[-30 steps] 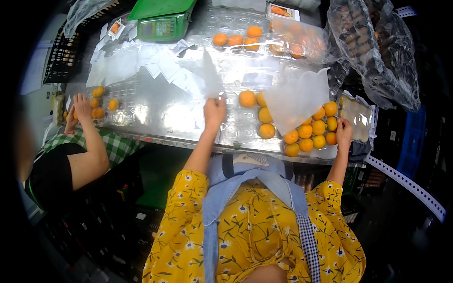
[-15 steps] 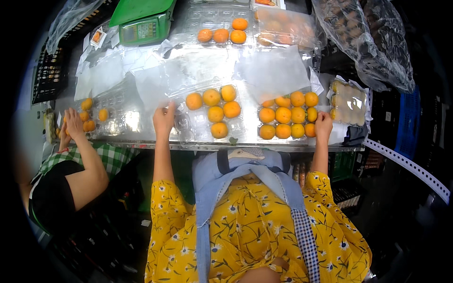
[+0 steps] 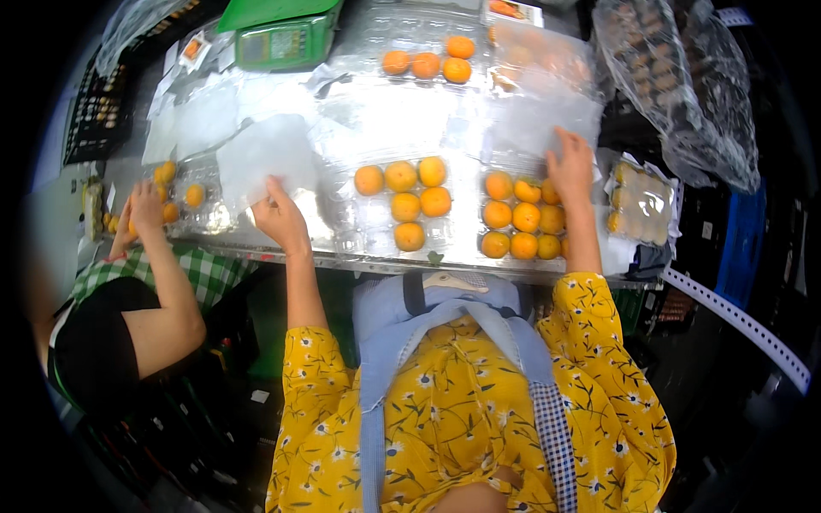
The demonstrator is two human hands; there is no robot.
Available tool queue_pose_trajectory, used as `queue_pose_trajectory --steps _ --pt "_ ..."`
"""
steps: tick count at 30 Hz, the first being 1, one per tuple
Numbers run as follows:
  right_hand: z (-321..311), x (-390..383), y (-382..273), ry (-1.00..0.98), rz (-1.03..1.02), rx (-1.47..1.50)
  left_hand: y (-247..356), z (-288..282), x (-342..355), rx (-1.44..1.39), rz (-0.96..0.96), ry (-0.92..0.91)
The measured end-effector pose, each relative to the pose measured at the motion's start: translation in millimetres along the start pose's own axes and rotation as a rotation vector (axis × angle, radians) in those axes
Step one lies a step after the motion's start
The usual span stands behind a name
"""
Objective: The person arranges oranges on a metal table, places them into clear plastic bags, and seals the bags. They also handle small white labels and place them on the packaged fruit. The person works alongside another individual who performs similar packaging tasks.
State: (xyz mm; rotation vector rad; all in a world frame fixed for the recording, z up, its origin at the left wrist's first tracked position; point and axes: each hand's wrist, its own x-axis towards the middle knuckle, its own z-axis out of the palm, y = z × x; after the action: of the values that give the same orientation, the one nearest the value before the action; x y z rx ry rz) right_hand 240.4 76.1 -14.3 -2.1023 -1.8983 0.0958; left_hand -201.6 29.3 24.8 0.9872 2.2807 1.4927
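My left hand [image 3: 282,221] pinches the near edge of a thin white sheet [image 3: 267,161], left of a clear plastic tray [image 3: 351,227] partly filled with round orange fruits [image 3: 405,205]. My right hand [image 3: 571,167] reaches over the right side of a second tray, its fingers stretched out and apart. Rows of round orange fruits [image 3: 523,219] sit in that tray, some hidden by my hand and wrist. Beyond them another whitish sheet [image 3: 547,111] lies by my right fingertips; whether they touch it I cannot tell.
At the back stand a green scale [image 3: 286,38], a part-filled fruit tray [image 3: 425,64] and a covered one. A wrapped pack [image 3: 641,205] sits on the right, near plastic-covered goods [image 3: 654,77]. A co-worker's hands [image 3: 144,209] handle fruit on the left.
My left hand has left the middle tray's edge and taken the white sheet, which has shifted left. My right hand has moved away from me, and the sheet covering the back row of fruits has shifted back.
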Motion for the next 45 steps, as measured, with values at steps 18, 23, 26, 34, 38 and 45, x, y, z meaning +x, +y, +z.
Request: queue_pose_trajectory --steps 18,23,26,34,38,45 --pt "-5.9 -14.3 -123.3 -0.173 -0.079 0.633 31.0 133.1 3.0 0.15 1.273 -0.777" --pt "2.1 0.1 -157.4 -0.337 0.13 0.662 37.6 111.6 0.7 0.062 1.122 -0.817" --pt "28.7 13.5 -157.3 -0.145 -0.066 0.43 5.0 93.2 1.4 0.117 0.722 -0.415" --pt "52.7 32.5 -167.8 -0.282 0.031 0.459 -21.2 67.2 -1.1 0.008 -0.149 -0.445" --pt "50.3 22.2 -172.8 -0.238 0.23 0.651 -34.6 71.4 14.2 -0.148 -0.408 -0.583" --pt "36.7 10.5 -183.5 -0.196 0.384 1.182 -23.7 69.7 4.3 -0.378 -0.488 -0.714"
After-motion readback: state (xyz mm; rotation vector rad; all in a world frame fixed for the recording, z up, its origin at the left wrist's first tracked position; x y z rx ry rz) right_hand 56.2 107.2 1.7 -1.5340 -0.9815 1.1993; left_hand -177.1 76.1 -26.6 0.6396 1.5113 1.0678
